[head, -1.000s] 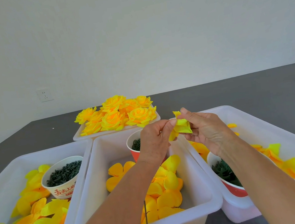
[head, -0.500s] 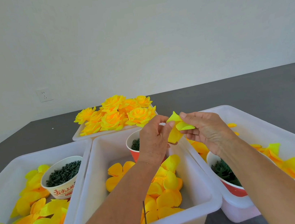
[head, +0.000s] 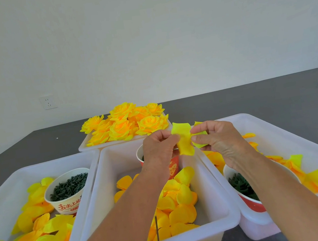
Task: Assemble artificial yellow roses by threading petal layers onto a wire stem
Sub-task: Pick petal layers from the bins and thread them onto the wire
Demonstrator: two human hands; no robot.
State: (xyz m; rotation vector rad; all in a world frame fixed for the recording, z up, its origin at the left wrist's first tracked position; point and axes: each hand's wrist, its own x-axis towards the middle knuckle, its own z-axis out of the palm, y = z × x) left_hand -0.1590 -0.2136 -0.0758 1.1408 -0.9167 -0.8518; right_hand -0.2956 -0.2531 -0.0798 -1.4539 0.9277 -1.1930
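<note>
Both hands up over the middle bin (head: 226,216), working one yellow petal layer (head: 184,140). Left hand (head: 158,147) pinches its left edge between thumb and curled fingers; right hand (head: 218,138) pinches the right side, thumb and forefinger pressed together on the fabric, and another bit of yellow shows just behind those fingertips. The layer hangs between the two pinches, lower lobe drooping below the fingers.

Wire stem (head: 158,236) stands upright well below the hands, near the bin's front edge, not touching the layer. Can't tell whether the layer's centre hole is exposed.

Risks, as I read it:
- Thin, floppy fabric: pulling the pinches apart too hard could tear or crease it.
- If two layers are stuck together, both go on the wire at once.
- Missing the centre hole means the wire pokes through the petal off-centre.
- A loose pinch drops it into the loose petals (head: 177,199) underneath.
</note>
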